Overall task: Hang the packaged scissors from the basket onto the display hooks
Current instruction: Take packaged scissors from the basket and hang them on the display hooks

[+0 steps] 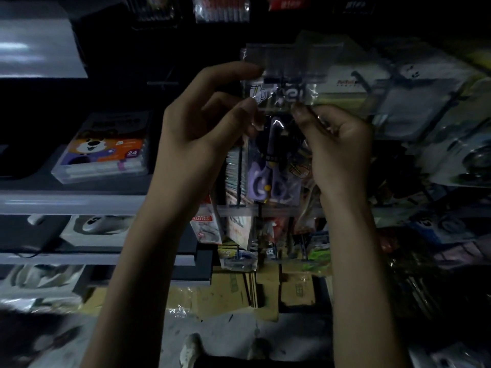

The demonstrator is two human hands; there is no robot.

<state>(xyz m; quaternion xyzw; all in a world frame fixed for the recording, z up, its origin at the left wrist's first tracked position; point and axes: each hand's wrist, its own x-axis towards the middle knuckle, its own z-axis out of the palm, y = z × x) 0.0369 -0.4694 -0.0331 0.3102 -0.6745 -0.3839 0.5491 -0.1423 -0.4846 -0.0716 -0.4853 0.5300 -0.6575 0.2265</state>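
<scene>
The scissors pack (265,179) is pinched at its twelve o'clock edge by the left hand (196,128) and right hand (342,147); hanging is judged not yet done.

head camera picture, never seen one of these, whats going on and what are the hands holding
No machine here: the one picture comes from a camera worn on a person's head, looking at their bare hands in a dim shop. The left hand and the right hand both pinch the top of a clear plastic packet of purple scissors, held up before other hanging packets. An orange and purple box with a cartoon bear lies on the grey shelf at left.
</scene>
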